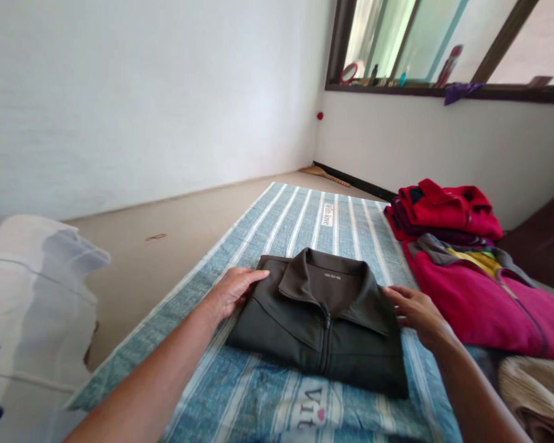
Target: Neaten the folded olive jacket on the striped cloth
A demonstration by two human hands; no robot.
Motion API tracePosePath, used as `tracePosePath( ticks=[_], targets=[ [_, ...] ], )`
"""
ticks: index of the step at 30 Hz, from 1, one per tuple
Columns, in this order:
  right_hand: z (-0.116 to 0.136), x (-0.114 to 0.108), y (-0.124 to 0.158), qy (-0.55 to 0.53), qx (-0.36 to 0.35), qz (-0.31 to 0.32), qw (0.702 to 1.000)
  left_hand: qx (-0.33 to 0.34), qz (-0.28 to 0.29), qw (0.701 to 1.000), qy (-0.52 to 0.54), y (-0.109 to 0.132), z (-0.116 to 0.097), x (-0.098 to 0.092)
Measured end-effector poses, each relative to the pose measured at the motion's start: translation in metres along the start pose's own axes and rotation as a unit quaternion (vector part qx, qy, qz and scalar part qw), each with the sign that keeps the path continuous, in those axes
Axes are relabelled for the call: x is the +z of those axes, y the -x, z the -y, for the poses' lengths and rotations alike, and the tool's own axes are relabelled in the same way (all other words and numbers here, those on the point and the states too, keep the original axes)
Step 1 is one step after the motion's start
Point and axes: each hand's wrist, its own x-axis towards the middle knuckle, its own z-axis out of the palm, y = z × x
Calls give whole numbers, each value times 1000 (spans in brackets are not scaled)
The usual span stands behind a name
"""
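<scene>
Dark olive zip-neck jacket point(318, 332), folded square, lies on a striped blue mat point(281, 227). Left hand point(233, 292) and right hand point(415, 315) lie spread against its sides.

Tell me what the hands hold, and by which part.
Nothing is clearly gripped: the left hand and right hand lie against opposite side edges of the folded dark jacket.

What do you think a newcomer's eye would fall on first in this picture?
Most likely the folded dark jacket, collar up at the centre of the striped blue mat, between the left hand and right hand. Next comes the bright magenta jacket, lying with a red garment in a pile to the right of the mat.
</scene>
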Motion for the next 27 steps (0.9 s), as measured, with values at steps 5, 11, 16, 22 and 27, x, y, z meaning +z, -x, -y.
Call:
tracePosePath(
  ticks=[5, 11, 16, 22, 27],
  targets=[
    [8, 17, -3, -22, 45, 64, 997, -32, 68, 997, 25, -4, -3, 4],
    [11, 24, -9, -72, 70, 151, 983, 14, 86, 995, 38, -4, -1, 1],
    [12, 31, -7, 33, 2, 72, 997, 41, 66, 996, 42, -2, 0, 2],
    [21, 36, 2, -166, 37, 83, 982, 76, 58, 993, 76, 5, -11, 8],
    [72, 23, -15, -217, -12, 31, 976, 141, 95, 979, 116, -8, -54, 15]
  ],
)
